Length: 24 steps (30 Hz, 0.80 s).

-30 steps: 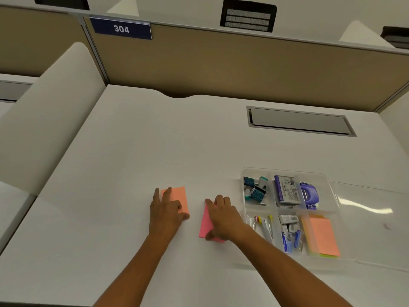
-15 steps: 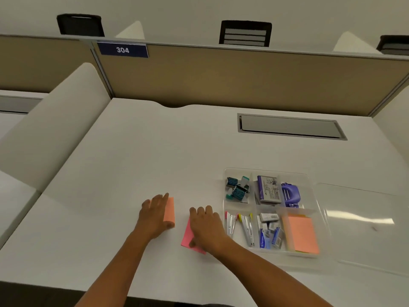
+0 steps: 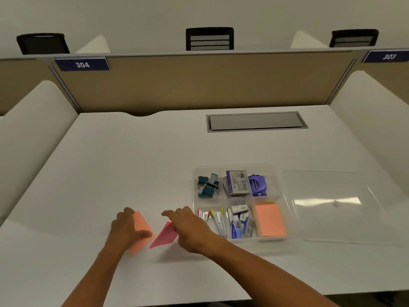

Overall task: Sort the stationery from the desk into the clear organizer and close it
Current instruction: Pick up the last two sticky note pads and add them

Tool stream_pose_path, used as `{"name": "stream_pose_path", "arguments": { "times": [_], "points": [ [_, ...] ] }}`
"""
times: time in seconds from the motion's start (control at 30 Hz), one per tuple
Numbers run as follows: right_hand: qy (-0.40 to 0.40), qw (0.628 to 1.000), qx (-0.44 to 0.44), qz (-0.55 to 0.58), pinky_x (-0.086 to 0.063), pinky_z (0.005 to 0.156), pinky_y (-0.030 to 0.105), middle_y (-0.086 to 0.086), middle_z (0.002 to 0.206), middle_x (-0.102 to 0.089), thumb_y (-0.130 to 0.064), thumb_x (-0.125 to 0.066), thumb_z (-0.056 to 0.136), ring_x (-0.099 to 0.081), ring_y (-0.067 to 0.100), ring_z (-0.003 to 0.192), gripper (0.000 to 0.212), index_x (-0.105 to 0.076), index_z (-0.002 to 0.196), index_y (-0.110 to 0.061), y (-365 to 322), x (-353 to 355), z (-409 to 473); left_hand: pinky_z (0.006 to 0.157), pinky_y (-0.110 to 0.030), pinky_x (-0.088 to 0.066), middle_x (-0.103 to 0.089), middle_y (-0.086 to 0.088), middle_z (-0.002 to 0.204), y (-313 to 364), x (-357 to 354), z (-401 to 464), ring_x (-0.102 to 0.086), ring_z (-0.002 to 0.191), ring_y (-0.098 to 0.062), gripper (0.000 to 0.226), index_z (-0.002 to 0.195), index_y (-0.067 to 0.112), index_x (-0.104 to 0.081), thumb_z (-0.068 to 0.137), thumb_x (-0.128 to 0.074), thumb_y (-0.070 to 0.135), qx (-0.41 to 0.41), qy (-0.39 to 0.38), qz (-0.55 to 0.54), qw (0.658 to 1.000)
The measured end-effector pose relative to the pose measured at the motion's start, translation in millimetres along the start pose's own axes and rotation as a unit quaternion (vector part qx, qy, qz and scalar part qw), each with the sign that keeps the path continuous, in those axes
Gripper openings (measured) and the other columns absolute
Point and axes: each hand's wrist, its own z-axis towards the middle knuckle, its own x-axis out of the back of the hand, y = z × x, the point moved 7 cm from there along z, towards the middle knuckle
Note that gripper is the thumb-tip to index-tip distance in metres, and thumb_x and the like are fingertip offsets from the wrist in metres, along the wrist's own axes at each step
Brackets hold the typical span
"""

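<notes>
**Two bare hands at work low over the desk**

Both forearms reach forward from the lower edge of the view, converging toward the middle. The left hand (image 3: 128,229) grips an orange pad (image 3: 141,231), fingers curled over its far edge and thumb pressed across its face. The right hand (image 3: 188,227), just beside it, pinches a pink pad (image 3: 164,237) tilted up on edge, knuckles raised, index finger extended forward, wrist angled inward.
</notes>
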Motion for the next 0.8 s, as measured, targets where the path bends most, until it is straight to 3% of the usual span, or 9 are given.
{"name": "stream_pose_path", "arguments": {
  "times": [0.13, 0.27, 0.53, 0.67, 0.73, 0.8],
  "points": [
    [0.022, 0.999, 0.000, 0.038, -0.050, 0.087, 0.044, 0.008, 0.118, -0.059, 0.004, -0.059, 0.086, -0.047, 0.026, 0.113, 0.054, -0.052, 0.133, -0.021, 10, 22, -14, 0.081, -0.039, -0.050, -0.060, -0.014, 0.117, 7, 1, -4, -0.060, 0.098, -0.032, 0.057, 0.120, 0.013, -0.042, 0.078, -0.078, 0.024, -0.016, -0.005, -0.034, 0.999],
    [0.063, 0.997, -0.005, 0.047, -0.051, 0.081, 0.042, 0.009, 0.104, -0.066, -0.004, -0.057, 0.092, -0.055, 0.025, 0.097, 0.027, -0.066, 0.115, -0.014, 28, 47, -29, 0.074, -0.038, -0.051, -0.062, -0.008, 0.107, 16, 12, -12, -0.059, 0.084, -0.024, 0.029, 0.117, 0.020, -0.047, 0.091, -0.059, 0.017, -0.022, 0.013, -0.045, 0.999],
    [0.139, 0.970, -0.060, 0.191, -0.043, 0.077, 0.010, -0.005, 0.103, -0.071, -0.010, -0.060, 0.093, -0.058, 0.001, 0.086, 0.023, -0.070, 0.112, -0.019, 75, 102, -74, 0.064, -0.032, -0.044, -0.060, -0.002, 0.108, 76, 40, -41, -0.055, 0.085, -0.016, 0.035, 0.114, 0.022, -0.053, 0.092, -0.045, -0.004, -0.112, 0.071, -0.074, 0.988],
    [0.194, 0.957, -0.094, 0.196, -0.049, 0.085, 0.017, -0.004, 0.110, -0.070, -0.005, -0.051, 0.098, -0.059, 0.004, 0.094, 0.032, -0.067, 0.121, -0.019, 101, 134, -96, 0.068, -0.033, -0.046, -0.058, -0.003, 0.114, 109, 48, -51, -0.055, 0.091, -0.021, 0.038, 0.118, 0.022, -0.053, 0.093, -0.044, -0.004, -0.135, 0.077, -0.110, 0.982],
    [0.223, 0.950, -0.105, 0.190, -0.044, 0.084, 0.011, -0.004, 0.108, -0.068, 0.000, -0.049, 0.096, -0.057, 0.009, 0.098, 0.037, -0.067, 0.122, -0.019, 116, 149, -105, 0.070, -0.033, -0.046, -0.057, -0.006, 0.120, 125, 45, -57, -0.056, 0.095, -0.024, 0.036, 0.122, 0.021, -0.052, 0.095, -0.045, -0.002, -0.141, 0.069, -0.119, 0.980],
    [0.240, 0.951, -0.117, 0.159, -0.041, 0.083, 0.013, -0.005, 0.107, -0.065, 0.001, -0.049, 0.095, -0.055, 0.013, 0.101, 0.038, -0.066, 0.123, -0.019, 131, 160, -113, 0.072, -0.033, -0.046, -0.056, -0.007, 0.124, 140, 42, -62, -0.054, 0.095, -0.023, 0.035, 0.123, 0.021, -0.051, 0.096, -0.045, 0.000, -0.152, 0.063, -0.118, 0.979]
  ]
}}
